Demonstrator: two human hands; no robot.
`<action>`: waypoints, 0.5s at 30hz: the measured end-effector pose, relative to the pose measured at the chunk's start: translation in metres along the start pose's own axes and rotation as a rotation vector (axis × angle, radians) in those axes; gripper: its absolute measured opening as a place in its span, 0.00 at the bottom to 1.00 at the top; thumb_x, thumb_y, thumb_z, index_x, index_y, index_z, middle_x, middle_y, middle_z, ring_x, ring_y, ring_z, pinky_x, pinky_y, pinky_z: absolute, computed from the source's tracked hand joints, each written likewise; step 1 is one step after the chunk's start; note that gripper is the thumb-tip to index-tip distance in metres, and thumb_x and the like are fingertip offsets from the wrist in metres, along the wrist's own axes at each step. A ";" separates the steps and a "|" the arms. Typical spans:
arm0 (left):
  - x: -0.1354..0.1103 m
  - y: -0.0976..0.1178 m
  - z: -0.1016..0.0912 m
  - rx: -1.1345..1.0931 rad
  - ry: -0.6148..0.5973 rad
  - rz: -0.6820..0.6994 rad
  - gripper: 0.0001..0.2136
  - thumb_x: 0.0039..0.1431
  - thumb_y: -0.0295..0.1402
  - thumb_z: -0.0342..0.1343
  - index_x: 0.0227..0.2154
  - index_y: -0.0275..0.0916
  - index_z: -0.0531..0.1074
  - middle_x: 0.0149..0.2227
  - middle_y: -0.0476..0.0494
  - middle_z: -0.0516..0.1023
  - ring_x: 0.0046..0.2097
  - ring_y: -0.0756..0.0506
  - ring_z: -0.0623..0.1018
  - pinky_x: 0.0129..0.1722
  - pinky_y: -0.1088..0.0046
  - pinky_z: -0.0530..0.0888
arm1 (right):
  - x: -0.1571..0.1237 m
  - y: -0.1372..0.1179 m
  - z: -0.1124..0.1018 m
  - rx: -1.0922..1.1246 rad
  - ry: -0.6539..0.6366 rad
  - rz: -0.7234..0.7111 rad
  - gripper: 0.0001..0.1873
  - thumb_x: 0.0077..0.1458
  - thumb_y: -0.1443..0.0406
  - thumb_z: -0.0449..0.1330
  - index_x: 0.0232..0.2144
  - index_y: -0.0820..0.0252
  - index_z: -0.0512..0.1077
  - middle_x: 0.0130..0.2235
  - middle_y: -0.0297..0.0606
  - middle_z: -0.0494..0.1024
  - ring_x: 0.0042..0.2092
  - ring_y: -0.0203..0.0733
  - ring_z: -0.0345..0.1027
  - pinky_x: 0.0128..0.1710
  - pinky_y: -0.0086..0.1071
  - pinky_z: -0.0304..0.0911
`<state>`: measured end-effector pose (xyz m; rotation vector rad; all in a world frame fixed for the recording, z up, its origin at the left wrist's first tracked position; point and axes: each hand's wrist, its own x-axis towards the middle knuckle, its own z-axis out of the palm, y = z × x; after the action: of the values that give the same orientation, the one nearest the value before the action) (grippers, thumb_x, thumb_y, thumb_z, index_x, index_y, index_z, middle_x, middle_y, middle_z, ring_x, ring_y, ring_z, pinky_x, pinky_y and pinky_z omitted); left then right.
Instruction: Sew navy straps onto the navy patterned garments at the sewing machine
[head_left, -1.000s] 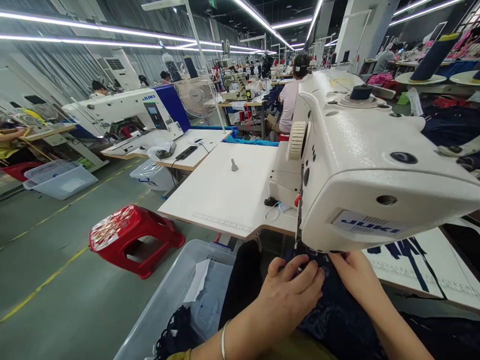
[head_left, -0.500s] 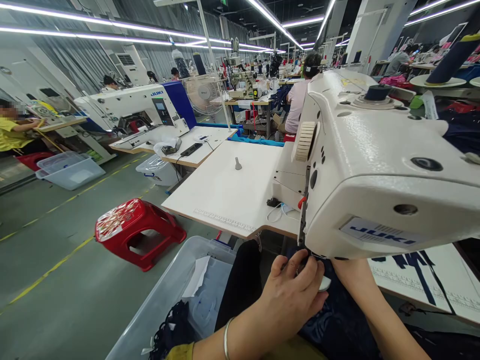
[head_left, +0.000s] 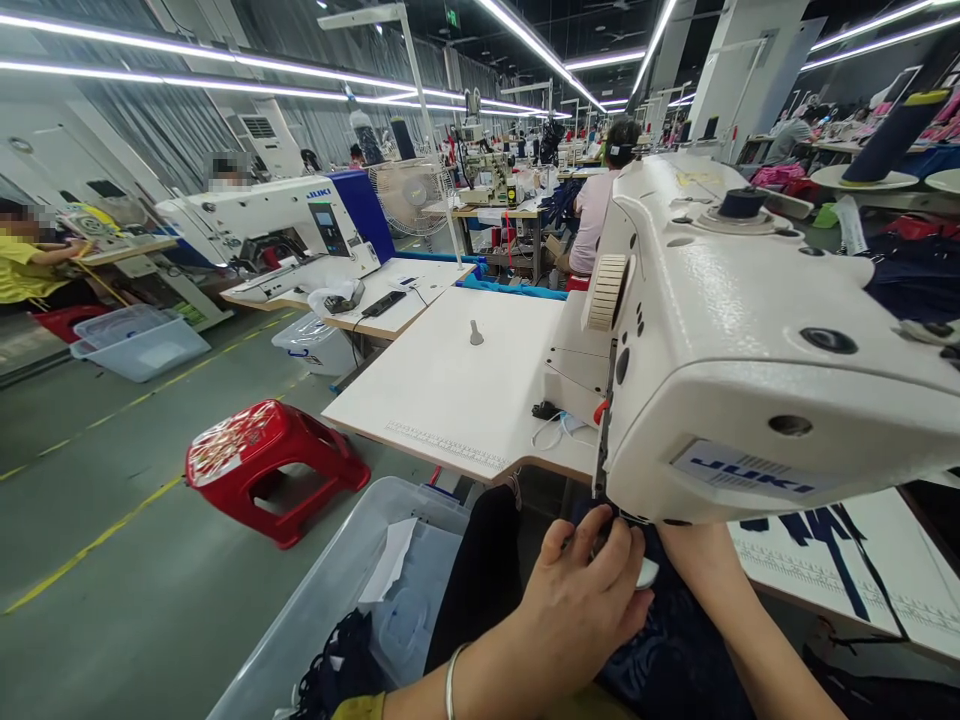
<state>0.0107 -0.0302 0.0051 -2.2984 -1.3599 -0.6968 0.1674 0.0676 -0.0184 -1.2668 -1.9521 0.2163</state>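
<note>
Just below the head of a white JUKI sewing machine (head_left: 787,420), my left hand (head_left: 581,600) is closed, its fingers curled at the edge of navy fabric (head_left: 667,650). A pale rounded piece (head_left: 647,573) shows beside its fingers; I cannot make out whether it is held or part of the machine. My right hand (head_left: 690,545) reaches under the machine head from the right, over the fabric, its fingers hidden behind the head. The fabric hangs down towards my lap, with a faint swirling pattern. The needle area is mostly hidden.
A clear plastic bin (head_left: 300,620) with navy strips (head_left: 341,660) stands at my left. Further left is a red stool (head_left: 270,465). A white table (head_left: 450,380) spreads beyond the machine; navy strips (head_left: 840,560) lie on the right tabletop. Other people sit at machines around.
The view has shifted slightly, and the machine head appears a little further left and lower. Both hands stay in nearly the same place at the fabric.
</note>
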 end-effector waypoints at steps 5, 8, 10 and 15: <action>-0.001 0.000 0.000 -0.010 -0.020 -0.004 0.17 0.68 0.39 0.48 0.53 0.37 0.71 0.54 0.47 0.73 0.57 0.44 0.67 0.52 0.64 0.58 | -0.004 0.011 0.006 -0.002 0.033 0.006 0.17 0.58 0.63 0.49 0.24 0.55 0.75 0.26 0.46 0.78 0.43 0.59 0.74 0.45 0.49 0.68; -0.003 0.000 0.000 -0.006 -0.017 -0.013 0.18 0.68 0.41 0.48 0.53 0.35 0.71 0.54 0.46 0.73 0.57 0.42 0.67 0.52 0.64 0.58 | -0.005 0.017 0.011 0.010 0.041 0.015 0.16 0.57 0.61 0.50 0.24 0.54 0.74 0.27 0.46 0.79 0.44 0.60 0.73 0.47 0.51 0.66; -0.004 -0.001 0.001 -0.010 -0.005 -0.023 0.18 0.68 0.42 0.48 0.53 0.36 0.71 0.53 0.46 0.73 0.57 0.42 0.67 0.52 0.64 0.58 | -0.005 0.017 0.011 0.017 0.043 0.014 0.17 0.57 0.60 0.49 0.23 0.54 0.74 0.27 0.45 0.79 0.44 0.59 0.73 0.50 0.51 0.65; -0.007 -0.006 0.001 -0.041 0.027 -0.034 0.21 0.68 0.46 0.48 0.53 0.37 0.70 0.53 0.46 0.74 0.56 0.42 0.68 0.53 0.62 0.58 | -0.013 0.007 0.006 0.222 0.017 0.223 0.16 0.55 0.56 0.53 0.38 0.57 0.74 0.40 0.45 0.80 0.53 0.57 0.68 0.53 0.47 0.63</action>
<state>0.0028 -0.0315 0.0009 -2.2940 -1.3870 -0.7711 0.1709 0.0616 -0.0330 -1.3308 -1.7169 0.5182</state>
